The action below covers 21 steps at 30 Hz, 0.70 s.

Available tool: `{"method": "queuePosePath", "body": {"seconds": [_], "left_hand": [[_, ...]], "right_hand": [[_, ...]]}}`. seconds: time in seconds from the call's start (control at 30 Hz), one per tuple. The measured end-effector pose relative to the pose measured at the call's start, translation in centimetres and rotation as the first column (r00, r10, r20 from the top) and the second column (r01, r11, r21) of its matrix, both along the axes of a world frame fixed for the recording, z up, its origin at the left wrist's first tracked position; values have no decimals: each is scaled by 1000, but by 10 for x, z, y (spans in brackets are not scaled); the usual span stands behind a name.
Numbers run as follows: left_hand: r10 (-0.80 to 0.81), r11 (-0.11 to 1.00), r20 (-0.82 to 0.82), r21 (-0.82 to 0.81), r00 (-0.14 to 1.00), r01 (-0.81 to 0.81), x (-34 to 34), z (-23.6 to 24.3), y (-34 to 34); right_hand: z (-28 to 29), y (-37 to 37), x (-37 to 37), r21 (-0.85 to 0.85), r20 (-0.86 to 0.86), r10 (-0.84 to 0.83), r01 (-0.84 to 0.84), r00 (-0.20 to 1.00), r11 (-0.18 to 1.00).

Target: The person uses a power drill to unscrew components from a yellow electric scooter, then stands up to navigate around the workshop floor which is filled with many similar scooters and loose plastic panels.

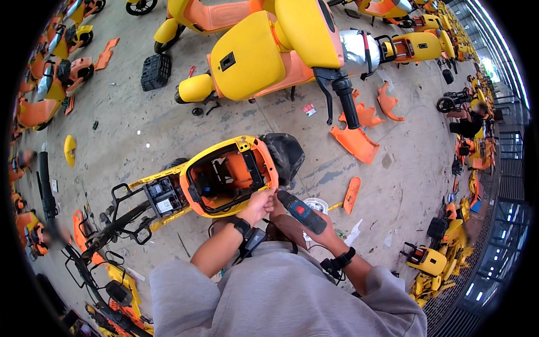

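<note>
A cordless drill (303, 212), dark with a red patch, is in my right hand (324, 231). Its front end points up and left at the near right rim of a yellow-and-orange scooter body (193, 196). My left hand (258, 206) is closed in a pinch at that rim, right beside the drill's front end. What the pinched fingers hold, if anything, is too small to make out. The body's orange cavity (238, 169) faces up, with dark parts inside. A black seat or cover (283, 157) lies against its far right end.
A white tub (316, 204) stands just beyond the drill. Loose orange panels (355, 144) lie on the concrete floor at the right. A whole yellow scooter (250, 56) stands ahead, with a black crate (156, 72) at its left. Another person (470, 122) crouches far right.
</note>
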<state>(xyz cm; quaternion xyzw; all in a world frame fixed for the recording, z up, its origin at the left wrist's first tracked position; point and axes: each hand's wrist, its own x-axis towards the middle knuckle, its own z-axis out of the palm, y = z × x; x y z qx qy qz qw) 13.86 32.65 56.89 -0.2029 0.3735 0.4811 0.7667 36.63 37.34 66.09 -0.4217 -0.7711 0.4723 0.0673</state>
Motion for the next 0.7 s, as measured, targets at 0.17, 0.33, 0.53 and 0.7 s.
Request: {"method": "queuePosePath", "body": {"seconds": [0.17,0.33,0.53,0.7], "left_hand": [[-53,990,-87,-134,995,41,0,-25,8],[-211,976,-224,-95,952,194,-1,-34,6],[-237,971,-332,-86,913,221,3,-59,7],[-278,961,-486,-135,829,243,2,-63,13]], "right_hand": [[-27,2,-8,-38,107,-9,13,994,999],[-41,-4,-16,-4,229,-3,4,973,1000],[-43,-6,-25,-25,262,-33,41,965,999],[-20,-1,-49,-73,363,-73,106,929,992]]}}
